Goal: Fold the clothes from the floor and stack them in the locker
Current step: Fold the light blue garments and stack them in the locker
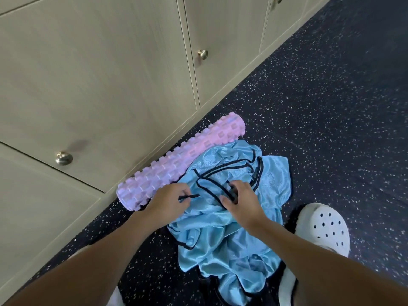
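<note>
jersey [229,235], blue, crumpled on floor [331,107]; left hand [170,202] pinches black trim [189,196], right hand [241,200] grips trim; pink roller [176,164] beside.

Bright even light, soft shadows, wide-angle edge warp

We record the garments [220,235] as glossy sky blue, edged throughout in narrow black trim. We enter the foam roller [181,160] as pale pink shading to lilac, its surface a regular grid of raised blocks. We log the floor [331,96] as near-black navy, flecked all over with small white specks. We note the locker doors [88,74] as pale beige with faint wood grain, their knobs [64,158] brushed silver-gold. We list the clog [324,228] as white, dotted with round holes.
</note>
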Demonstrator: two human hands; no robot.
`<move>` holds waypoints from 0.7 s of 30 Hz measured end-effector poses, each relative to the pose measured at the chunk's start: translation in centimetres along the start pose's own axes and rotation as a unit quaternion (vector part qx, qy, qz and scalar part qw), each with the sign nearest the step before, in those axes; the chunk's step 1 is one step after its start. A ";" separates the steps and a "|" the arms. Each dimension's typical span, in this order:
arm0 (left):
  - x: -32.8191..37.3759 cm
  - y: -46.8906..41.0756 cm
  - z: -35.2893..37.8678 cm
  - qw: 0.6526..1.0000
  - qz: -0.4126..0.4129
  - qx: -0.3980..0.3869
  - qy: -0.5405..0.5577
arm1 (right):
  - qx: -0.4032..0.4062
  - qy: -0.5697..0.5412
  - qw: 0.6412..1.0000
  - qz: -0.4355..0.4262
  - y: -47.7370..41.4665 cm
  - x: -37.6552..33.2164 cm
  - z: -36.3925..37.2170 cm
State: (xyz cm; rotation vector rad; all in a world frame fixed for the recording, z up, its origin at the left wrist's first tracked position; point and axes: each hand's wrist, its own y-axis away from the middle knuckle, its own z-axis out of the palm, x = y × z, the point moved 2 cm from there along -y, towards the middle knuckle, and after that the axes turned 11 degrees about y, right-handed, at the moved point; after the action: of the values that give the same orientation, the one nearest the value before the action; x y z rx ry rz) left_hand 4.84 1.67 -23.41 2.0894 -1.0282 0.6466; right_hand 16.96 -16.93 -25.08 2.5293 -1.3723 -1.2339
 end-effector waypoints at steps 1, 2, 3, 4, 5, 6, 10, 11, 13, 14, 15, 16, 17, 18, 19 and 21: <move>0.1 0.4 -0.1 1.000 -0.004 -0.014 0.020 | -0.009 -0.002 1.000 0.010 -0.2 0.0 0.0; 0.4 0.7 0.0 0.999 -0.004 -0.022 0.037 | -0.019 0.000 1.000 0.015 -0.4 -0.1 0.0; 0.8 0.9 0.1 0.999 -0.001 -0.016 0.047 | -0.030 0.000 0.999 0.016 -0.6 -0.3 0.1; 1.2 0.9 0.2 0.998 -0.004 0.001 0.056 | -0.036 -0.002 0.999 0.016 -1.0 -0.3 0.2; 1.5 0.7 0.3 0.998 -0.010 0.023 0.062 | -0.039 0.003 0.999 0.015 -1.2 -0.4 0.3; 1.8 0.4 0.4 0.997 -0.024 0.042 0.064 | -0.037 0.013 0.999 0.012 -1.4 -0.6 0.3; 1.8 -0.4 0.4 0.998 -0.042 0.046 0.015 | -0.041 0.064 0.997 -0.015 -1.9 -1.0 0.6; 1.6 -0.6 0.5 0.998 -0.048 0.034 0.006 | -0.046 0.069 0.996 -0.020 -2.0 -1.0 0.7; 1.0 -1.0 0.7 0.997 -0.072 0.023 0.028 | -0.053 0.064 0.996 -0.028 -2.3 -1.0 1.1; 0.8 -1.3 0.9 0.996 -0.077 0.026 0.044 | -0.053 0.062 0.996 -0.030 -2.3 -1.0 1.2; 0.8 -1.5 0.9 0.995 -0.075 0.032 0.053 | -0.052 0.063 0.996 -0.028 -2.2 -1.1 1.2; 0.7 -1.8 0.9 0.995 -0.073 0.039 0.059 | -0.049 0.063 0.996 -0.026 -2.2 -1.2 1.3; 0.6 -2.0 0.9 0.994 -0.073 0.043 0.065 | -0.046 0.065 0.997 -0.024 -2.1 -1.3 1.2; 0.7 -2.1 0.8 0.994 -0.071 0.045 0.074 | -0.041 0.062 0.997 -0.021 -2.1 -1.5 1.0; 0.9 -2.2 0.6 0.994 -0.063 0.050 0.079 | -0.036 0.053 0.998 -0.015 -2.1 -1.7 0.8; 2.1 -2.1 -0.5 0.995 -0.036 0.062 0.074 | -0.020 0.026 0.999 -0.013 -2.2 -2.4 0.0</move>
State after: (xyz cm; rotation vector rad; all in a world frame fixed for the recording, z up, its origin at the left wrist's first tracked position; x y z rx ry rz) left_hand 7.71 1.95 -22.48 2.1377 -0.8466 0.8332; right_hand 17.83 -13.87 -24.35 2.5407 -1.2969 -1.1791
